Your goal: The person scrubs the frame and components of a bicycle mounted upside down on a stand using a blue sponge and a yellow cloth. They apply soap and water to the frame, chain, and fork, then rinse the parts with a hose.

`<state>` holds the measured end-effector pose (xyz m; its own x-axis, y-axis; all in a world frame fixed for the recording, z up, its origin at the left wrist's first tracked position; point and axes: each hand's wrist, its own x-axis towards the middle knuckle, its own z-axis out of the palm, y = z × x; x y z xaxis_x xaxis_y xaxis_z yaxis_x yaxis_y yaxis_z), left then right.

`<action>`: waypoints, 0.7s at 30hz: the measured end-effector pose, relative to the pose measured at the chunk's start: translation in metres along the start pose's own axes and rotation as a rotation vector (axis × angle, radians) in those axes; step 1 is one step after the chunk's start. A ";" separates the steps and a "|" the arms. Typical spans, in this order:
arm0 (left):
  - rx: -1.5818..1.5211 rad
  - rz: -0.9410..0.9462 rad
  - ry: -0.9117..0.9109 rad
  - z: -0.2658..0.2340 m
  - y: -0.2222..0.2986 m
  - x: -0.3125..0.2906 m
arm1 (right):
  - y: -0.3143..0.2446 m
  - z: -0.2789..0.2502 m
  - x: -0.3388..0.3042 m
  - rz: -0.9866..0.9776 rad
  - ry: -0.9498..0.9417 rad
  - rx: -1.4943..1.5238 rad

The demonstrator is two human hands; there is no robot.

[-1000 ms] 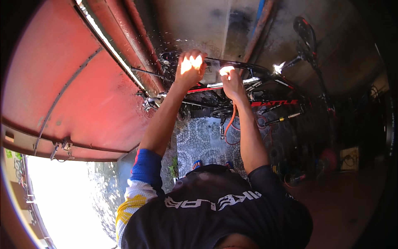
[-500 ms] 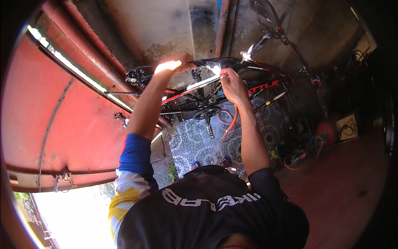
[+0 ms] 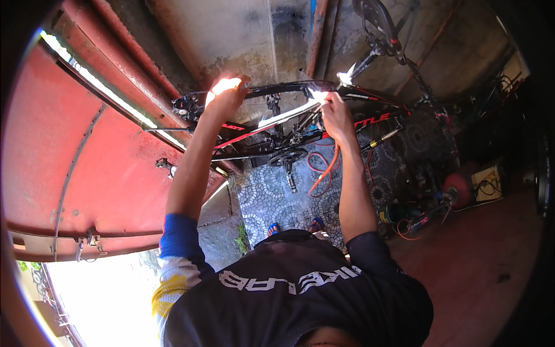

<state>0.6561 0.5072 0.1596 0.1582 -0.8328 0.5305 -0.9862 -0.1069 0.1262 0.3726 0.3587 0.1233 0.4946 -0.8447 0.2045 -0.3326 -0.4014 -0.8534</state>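
Right grip [image 3: 336, 115], fingers curled tight and, by the look of it, pinching the orange hose [image 3: 330, 169], which droops in loops beneath; that slack presumably lets the arm move freely. Over to the left grip [image 3: 226, 97]: glare bleaches it, so I cannot tell whether it's spread or pressed together. The bicycle [image 3: 289, 117] stretches below and between the two grips, probably stood lengthwise near the wall [image 3: 243, 40] beyond them so both arms can reach across. And the count: two grips, one bicycle, one orange hose as far as I can see, one chainring [image 3: 288, 157] below-left of the right grip, one pedal [image 3: 292, 185] lower again, two blue sandals [image 3: 273, 229] on the patterned floor [image 3: 260, 196] well below both grips.
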 end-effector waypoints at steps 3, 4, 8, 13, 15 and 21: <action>0.151 -0.104 -0.096 -0.029 0.050 -0.022 | 0.007 -0.011 -0.013 0.018 0.026 -0.029; 0.121 -0.141 -0.147 -0.032 0.063 -0.034 | 0.008 -0.011 -0.019 0.007 0.017 -0.024; 0.062 -0.141 -0.166 -0.027 0.117 -0.075 | -0.018 -0.002 -0.061 -0.004 -0.160 0.101; 0.129 -0.183 -0.241 -0.010 0.113 -0.081 | -0.068 0.011 -0.108 -0.039 -0.430 0.184; 0.145 -0.113 -0.256 -0.010 0.106 -0.087 | -0.069 0.027 -0.117 -0.184 -0.417 0.241; 0.207 -0.201 -0.374 -0.035 0.073 -0.120 | -0.092 0.051 -0.128 -0.199 -0.484 0.152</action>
<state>0.5671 0.6186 0.1345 0.3562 -0.9190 0.1691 -0.9327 -0.3606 0.0055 0.3812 0.5214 0.1510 0.8613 -0.4836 0.1558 -0.0927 -0.4511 -0.8877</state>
